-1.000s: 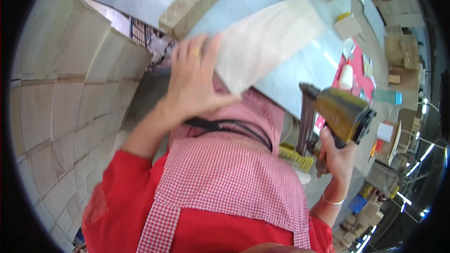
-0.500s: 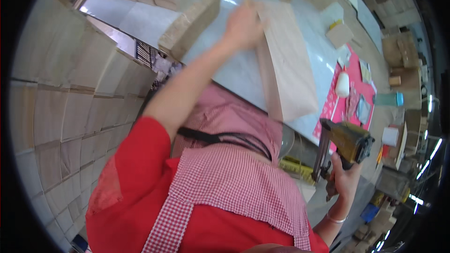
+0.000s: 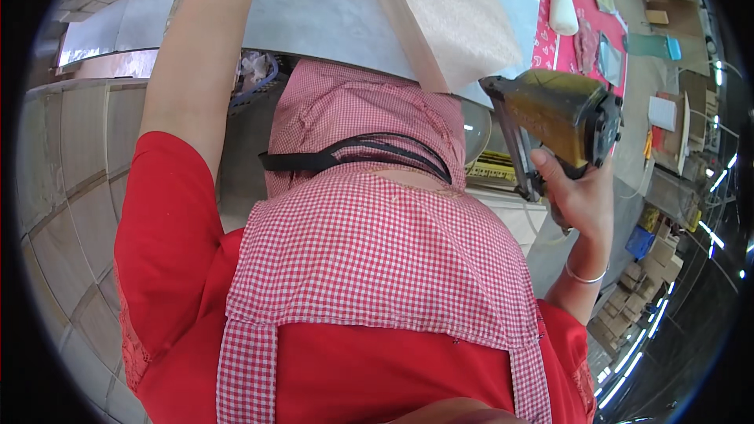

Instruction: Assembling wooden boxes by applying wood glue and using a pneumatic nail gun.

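Note:
My right hand [image 3: 581,196] is wrapped round the handle of a nail gun [image 3: 554,106] with a yellow-brown and black body. The tool is held up off the front edge of the table [image 3: 322,16], close to the near end of a pale wooden piece [image 3: 455,16]. That piece has a broad face and a narrow side, lies on the tabletop, and runs out past the upper edge of the view. My left forearm [image 3: 200,63] reaches forward over the table's left part; the hand itself is outside the picture.
On the table's right, a white bottle with a red tip [image 3: 562,12] stands on a pink sheet [image 3: 577,51] near small packets. A teal container [image 3: 656,47] is further right. Stacked wooden panels [image 3: 67,188] rise on my left. A basket [image 3: 255,78] sits below the table edge.
My left hand has left the wooden piece and gone out of view, the arm reaching up and left. The view has shifted, so the table sits higher. The nail gun stays in my right hand.

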`<action>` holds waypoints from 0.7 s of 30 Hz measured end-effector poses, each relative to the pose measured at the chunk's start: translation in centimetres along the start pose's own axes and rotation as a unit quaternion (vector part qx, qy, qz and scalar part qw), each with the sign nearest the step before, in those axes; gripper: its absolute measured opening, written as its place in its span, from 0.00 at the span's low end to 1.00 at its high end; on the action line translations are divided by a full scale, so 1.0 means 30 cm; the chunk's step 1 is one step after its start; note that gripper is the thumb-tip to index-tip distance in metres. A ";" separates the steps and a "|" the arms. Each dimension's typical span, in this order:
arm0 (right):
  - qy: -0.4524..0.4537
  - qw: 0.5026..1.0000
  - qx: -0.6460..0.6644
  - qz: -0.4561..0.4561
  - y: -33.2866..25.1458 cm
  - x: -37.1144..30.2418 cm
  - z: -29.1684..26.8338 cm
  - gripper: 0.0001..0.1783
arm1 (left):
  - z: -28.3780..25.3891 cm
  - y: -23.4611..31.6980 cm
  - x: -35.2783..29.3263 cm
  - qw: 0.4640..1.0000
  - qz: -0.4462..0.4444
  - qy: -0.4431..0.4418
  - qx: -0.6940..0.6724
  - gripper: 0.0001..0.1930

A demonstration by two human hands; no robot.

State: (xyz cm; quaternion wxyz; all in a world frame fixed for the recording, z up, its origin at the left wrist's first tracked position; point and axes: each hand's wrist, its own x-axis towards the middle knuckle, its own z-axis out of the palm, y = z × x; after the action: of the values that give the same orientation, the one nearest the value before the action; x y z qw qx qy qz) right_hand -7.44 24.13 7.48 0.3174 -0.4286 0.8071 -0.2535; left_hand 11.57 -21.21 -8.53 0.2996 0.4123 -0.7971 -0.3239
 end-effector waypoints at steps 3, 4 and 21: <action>-0.008 1.000 -0.014 0.012 -0.010 0.011 -0.005 0.19 | -0.006 -0.006 -0.003 1.000 -0.006 0.006 -0.009 0.14; 0.002 1.000 -0.003 -0.004 -0.009 0.010 -0.005 0.18 | -0.010 -0.013 -0.002 1.000 -0.002 0.007 -0.006 0.14; 0.011 0.999 0.023 -0.024 -0.009 0.060 -0.038 0.16 | -0.007 -0.030 -0.003 0.998 -0.010 -0.008 -0.069 0.13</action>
State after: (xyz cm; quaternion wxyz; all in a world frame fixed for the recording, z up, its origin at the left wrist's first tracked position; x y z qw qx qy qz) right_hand -8.91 22.63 7.90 0.3117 -0.4377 0.7938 -0.2848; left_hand 12.18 -21.60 -9.13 0.3180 0.3964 -0.7706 -0.3846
